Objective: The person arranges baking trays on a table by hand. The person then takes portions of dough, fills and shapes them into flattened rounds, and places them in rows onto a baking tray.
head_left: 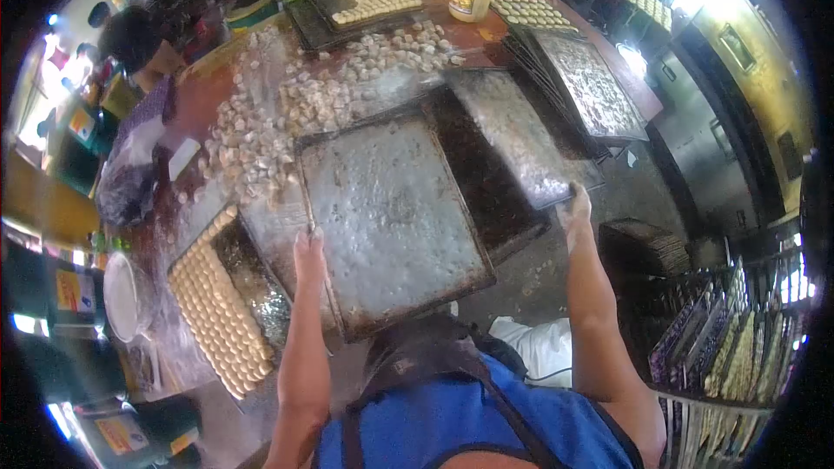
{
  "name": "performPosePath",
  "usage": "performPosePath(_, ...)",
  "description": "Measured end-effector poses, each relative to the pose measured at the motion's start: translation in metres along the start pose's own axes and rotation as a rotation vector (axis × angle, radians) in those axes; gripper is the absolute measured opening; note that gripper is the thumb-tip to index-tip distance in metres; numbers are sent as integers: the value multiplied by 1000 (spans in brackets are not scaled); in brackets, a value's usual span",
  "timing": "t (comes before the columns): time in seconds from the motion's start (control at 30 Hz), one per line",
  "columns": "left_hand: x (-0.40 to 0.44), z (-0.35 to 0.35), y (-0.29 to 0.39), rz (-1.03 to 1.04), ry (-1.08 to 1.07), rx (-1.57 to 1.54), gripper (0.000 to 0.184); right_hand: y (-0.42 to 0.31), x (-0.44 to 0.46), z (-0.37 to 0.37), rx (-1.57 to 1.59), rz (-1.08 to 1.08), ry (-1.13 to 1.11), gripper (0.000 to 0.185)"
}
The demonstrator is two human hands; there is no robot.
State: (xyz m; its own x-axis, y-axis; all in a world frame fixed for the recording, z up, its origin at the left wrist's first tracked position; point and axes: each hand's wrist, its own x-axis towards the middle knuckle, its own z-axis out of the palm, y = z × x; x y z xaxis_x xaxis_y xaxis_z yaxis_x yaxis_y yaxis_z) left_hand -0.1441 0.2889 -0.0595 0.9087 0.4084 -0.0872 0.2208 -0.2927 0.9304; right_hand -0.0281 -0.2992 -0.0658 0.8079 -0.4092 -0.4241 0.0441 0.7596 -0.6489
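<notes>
A large metal tray (391, 208) lies at the centre of the frame, between the two hands. The left hand (310, 247) grasps its left edge, just left of centre. Right of centre, the right hand (578, 206) grasps the near corner of a second tray (512, 135), which slants beyond the large one's right side. Rows of dough balls (213, 300) sit at lower left, near the left hand; loose dough pieces (326, 100) spread across the upper left and upper middle.
</notes>
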Motion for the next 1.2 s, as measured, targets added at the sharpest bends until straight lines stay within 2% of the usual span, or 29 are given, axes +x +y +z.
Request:
performPosePath(0.03, 4, -8, -5, 14, -7, 26, 28, 1, 0, 8, 6, -10, -3, 22)
performPosePath(0.07, 7, -11, -10, 21, -11, 22, 28, 1, -2, 14, -10, -18, -108, 20)
performPosePath(0.13, 6, -2, -21, -156, 57, -130, 29, 10, -15, 38, 51, -26, -261, 15)
performPosePath(0.17, 5, 9, -29, -159, 52, -135, 29, 20, -34, 46, 45, -31, -258, 15)
performPosePath(0.2, 9, 26, -42, 214, 170, 76, 32, 30, -51, 54, -68, -41, -252, 15)
performPosePath(0.23, 15, 47, -56, 362, 174, 112, 34, 39, -68, 66, -180, -52, -250, 16)
performPosePath(0.27, 22, 68, -71, 511, 180, 148, 37, 43, -100, 80, -160, -8, -205, 19)
performPosePath(0.3, 14, 79, -43, 288, 52, 34, 39, 50, -113, 82, -168, -21, -187, 8)
performPosePath(0.33, 7, 88, -12, 52, -45, -60, 42, 53, -126, 76, -254, -17, -197, 8)
performPosePath(0.37, -9, 83, 52, -323, -165, -130, 44, 55, -139, 66, -341, -14, -205, 8)
performPosePath(0.4, -6, 99, 50, -324, -169, -143, 44, 58, -140, 42, -830, -236, -314, 8)
performPosePath(0.47, 7, 141, 36, -91, -232, -94, 53, 55, -157, 23, -942, -138, -256, 13)
performPosePath(0.5, 7, 147, 42, -85, -237, -107, 53, 55, -181, 38, -547, 174, -106, 18)
performPosePath(0.53, 3, 151, 48, 66, -115, -22, 58, 49, -203, 52, -553, 165, -102, 18)
performPosePath(0.57, -2, 152, 55, 213, 7, 70, 63, 42, -223, 63, -986, 172, -216, 26)
performPosePath(0.6, -5, 141, 67, 126, -117, -75, 71, 34, -224, 64, -1206, 184, -272, 30)
performPosePath(0.63, -9, 145, 68, 118, -116, -75, 71, 26, -225, 66, -1424, 187, -336, 35)
performPosePath(0.7, -17, 151, 64, -3, -79, -33, 80, 7, -200, 68, -1757, 386, -566, 51)
performPosePath(0.73, -17, 152, 60, -10, -90, -41, 83, -8, -194, 89, -1946, 201, -609, 50)
performPosePath(0.8, -18, 156, 58, -23, -50, -72, 82, -20, -132, 83, -1730, -195, -347, 42)
performPosePath(0.83, -15, 160, 59, -22, -24, -114, 80, -21, -93, 76, -1729, -725, -483, 39)
performPosePath(0.87, -13, 164, 59, -23, 28, -89, 77, -22, -55, 69, -1714, -923, -536, 44)
performPosePath(0.97, -2, 169, 50, -39, 33, -106, 74, 2, 22, 69, -1733, -834, -549, 47)
performPosePath(1.0, -3, 169, 58, -70, 47, -33, 71, 15, 26, 69, -1726, -808, -572, 47)
performPosePath(1.07, -7, 164, 87, -125, 20, 3, 70, 41, 15, 81, -1982, -598, -552, 49)
performPosePath(1.13, 0, 167, 92, -175, 8, 20, 70, 34, 4, 68, -1957, -621, -619, 49)
performPosePath(1.2, 12, 172, 70, -4, -46, 154, 69, 28, -4, 55, -1937, -642, -706, 50)
